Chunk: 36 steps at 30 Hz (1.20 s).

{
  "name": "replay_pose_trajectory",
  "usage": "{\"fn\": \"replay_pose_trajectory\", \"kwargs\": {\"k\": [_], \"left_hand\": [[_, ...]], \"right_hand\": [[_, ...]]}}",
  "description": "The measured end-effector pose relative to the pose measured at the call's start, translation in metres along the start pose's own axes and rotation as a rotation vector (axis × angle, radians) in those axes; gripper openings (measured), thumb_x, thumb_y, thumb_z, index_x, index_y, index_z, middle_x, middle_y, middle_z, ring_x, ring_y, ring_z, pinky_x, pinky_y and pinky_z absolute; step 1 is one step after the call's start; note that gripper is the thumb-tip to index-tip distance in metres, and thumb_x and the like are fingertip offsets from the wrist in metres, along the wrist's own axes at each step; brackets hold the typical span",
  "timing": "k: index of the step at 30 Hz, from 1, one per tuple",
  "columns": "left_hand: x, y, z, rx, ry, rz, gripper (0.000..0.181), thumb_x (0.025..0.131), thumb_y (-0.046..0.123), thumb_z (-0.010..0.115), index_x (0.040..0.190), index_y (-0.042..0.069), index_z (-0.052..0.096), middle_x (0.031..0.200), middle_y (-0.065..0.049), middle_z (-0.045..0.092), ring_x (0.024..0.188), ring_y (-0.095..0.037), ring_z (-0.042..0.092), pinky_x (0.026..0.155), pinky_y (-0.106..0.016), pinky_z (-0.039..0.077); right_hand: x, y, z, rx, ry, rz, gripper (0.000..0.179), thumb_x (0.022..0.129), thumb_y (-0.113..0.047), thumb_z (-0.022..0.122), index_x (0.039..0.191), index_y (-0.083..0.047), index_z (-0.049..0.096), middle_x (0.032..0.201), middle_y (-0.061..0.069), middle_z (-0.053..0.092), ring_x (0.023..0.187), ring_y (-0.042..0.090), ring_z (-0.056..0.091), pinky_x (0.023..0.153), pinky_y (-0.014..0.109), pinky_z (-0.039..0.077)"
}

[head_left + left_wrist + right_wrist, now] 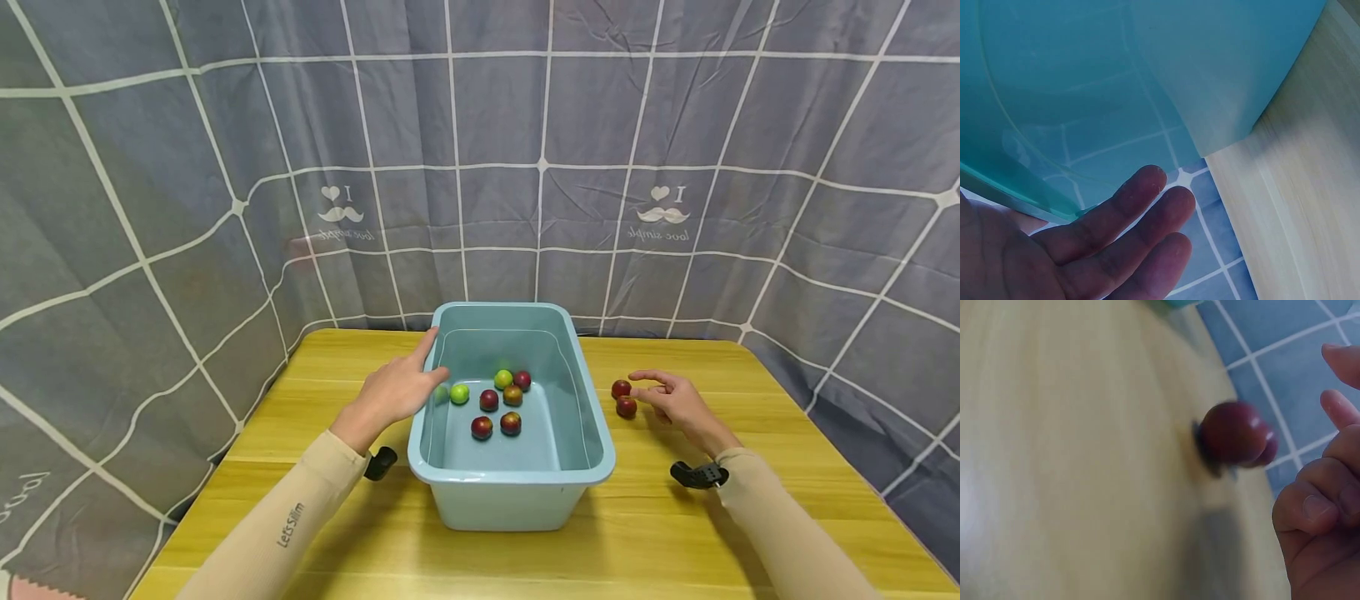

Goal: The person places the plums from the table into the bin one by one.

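Note:
A pale blue plastic tub (495, 477) stands on the table with small red apples (482, 428) and green apples (459, 393) on its floor. My left hand (393, 387) holds the tub's left rim, thumb over the inner side and the other fingers outside. In the left wrist view three fingers (1141, 231) lie loosely along the outer wall. To the right of the tub, two red apples (626, 407) sit close together on the wood. Beside them is my right hand (678, 404), thumb and index finger apart, the other fingers bent; nothing shows between them.
The wooden table (360, 533) extends on both sides of the tub. A grey-blue curtain (495, 208) with white grid lines hangs behind and around it. Black wrist straps (699, 476) with cameras sit at both sleeve cuffs.

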State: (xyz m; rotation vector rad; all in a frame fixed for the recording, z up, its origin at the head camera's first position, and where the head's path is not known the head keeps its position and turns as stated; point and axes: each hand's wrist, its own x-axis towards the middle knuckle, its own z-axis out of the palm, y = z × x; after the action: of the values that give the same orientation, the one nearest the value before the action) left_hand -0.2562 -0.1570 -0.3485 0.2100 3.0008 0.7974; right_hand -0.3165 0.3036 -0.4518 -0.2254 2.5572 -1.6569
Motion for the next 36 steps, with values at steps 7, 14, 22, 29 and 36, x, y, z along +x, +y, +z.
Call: {"fn": "replay_pose_trajectory", "kwargs": {"k": [7,14,22,29,36], "left_hand": [[-0.001,0.0,0.0,-0.01,-0.001,-0.005,0.077,0.098,0.053,0.041,0.164,0.033,0.008,0.14,-0.017,0.059,0.096,-0.03,0.065,0.063,-0.037,0.046],[0.0,0.0,0.0,0.001,-0.005,-0.008,0.077,0.098,0.052,0.042,0.164,0.033,0.007,0.139,-0.017,0.06,0.095,-0.029,0.065,0.063,-0.036,0.045],[0.0,0.0,-0.001,0.002,-0.005,-0.01,0.077,0.098,0.052,0.042,0.164,0.033,0.007,0.139,-0.017,0.06,0.098,-0.03,0.065,0.064,-0.037,0.046],[0.0,0.0,0.0,0.002,-0.002,-0.007,0.077,0.098,0.052,0.042,0.164,0.033,0.007,0.142,-0.016,0.058,0.103,-0.032,0.065,0.067,-0.039,0.049],[0.001,-0.002,0.002,-0.002,-0.001,-0.006,0.076,0.099,0.052,0.042,0.164,0.033,0.007,0.144,-0.017,0.057,0.104,-0.033,0.065,0.067,-0.039,0.048]], "right_hand": [[0.001,0.02,0.002,0.005,-0.01,0.025,0.053,0.094,-0.028,0.071,0.138,-0.002,0.056,0.053,-0.005,0.038,0.045,0.011,0.034,0.044,0.026,0.031],[0.002,0.028,0.004,0.007,0.001,0.028,0.054,0.093,-0.027,0.073,0.136,0.0,0.057,0.053,-0.005,0.038,0.044,0.01,0.034,0.043,0.026,0.031],[0.005,0.029,0.006,-0.03,-0.016,0.065,0.052,0.091,-0.029,0.074,0.135,-0.004,0.06,0.055,-0.006,0.043,0.043,0.01,0.035,0.044,0.025,0.032],[0.005,0.031,0.007,-0.056,-0.007,0.079,0.051,0.089,-0.026,0.077,0.131,-0.003,0.061,0.058,-0.006,0.044,0.044,0.009,0.037,0.044,0.024,0.032],[0.006,0.03,0.007,-0.097,-0.005,0.067,0.051,0.088,-0.027,0.078,0.129,0.001,0.063,0.058,-0.007,0.042,0.048,0.008,0.037,0.047,0.024,0.03]]}}
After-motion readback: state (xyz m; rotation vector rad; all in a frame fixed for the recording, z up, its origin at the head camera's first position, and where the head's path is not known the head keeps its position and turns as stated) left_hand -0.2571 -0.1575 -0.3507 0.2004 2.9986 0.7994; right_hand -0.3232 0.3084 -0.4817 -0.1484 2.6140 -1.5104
